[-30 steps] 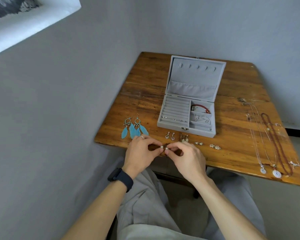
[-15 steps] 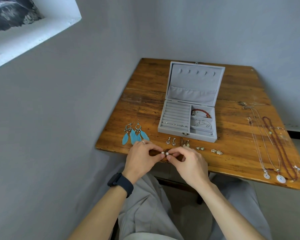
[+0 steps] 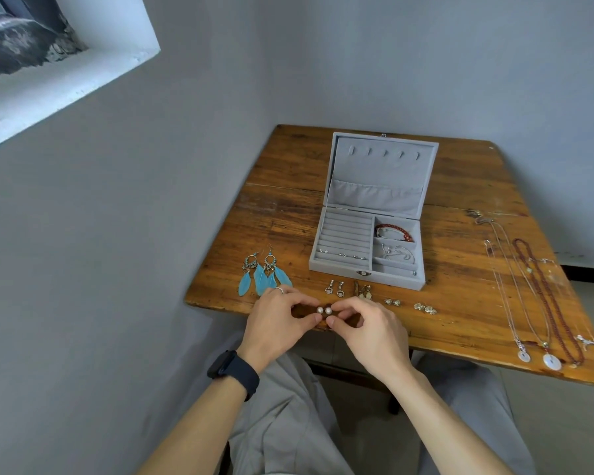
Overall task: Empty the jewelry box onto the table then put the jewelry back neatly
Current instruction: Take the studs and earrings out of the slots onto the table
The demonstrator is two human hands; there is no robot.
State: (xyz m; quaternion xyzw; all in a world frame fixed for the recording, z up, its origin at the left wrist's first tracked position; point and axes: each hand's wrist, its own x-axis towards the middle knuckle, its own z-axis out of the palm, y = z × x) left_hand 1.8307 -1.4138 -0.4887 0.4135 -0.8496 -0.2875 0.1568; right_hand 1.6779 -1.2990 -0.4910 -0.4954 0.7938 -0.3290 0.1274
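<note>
At lower centre of the frame, over the bench [image 3: 282, 214] edge, left hand [image 3: 278, 320] and right hand [image 3: 367, 330] each pinch one of two touching pearl studs [image 3: 319, 310], below the open jewelry box [image 3: 340, 270] at mid-frame

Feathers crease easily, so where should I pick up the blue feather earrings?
By the metal hoops at their far ends, pinched from above. The blue feather earrings lie flat on the table, hooks away, feathers fanned toward the near edge.
</note>
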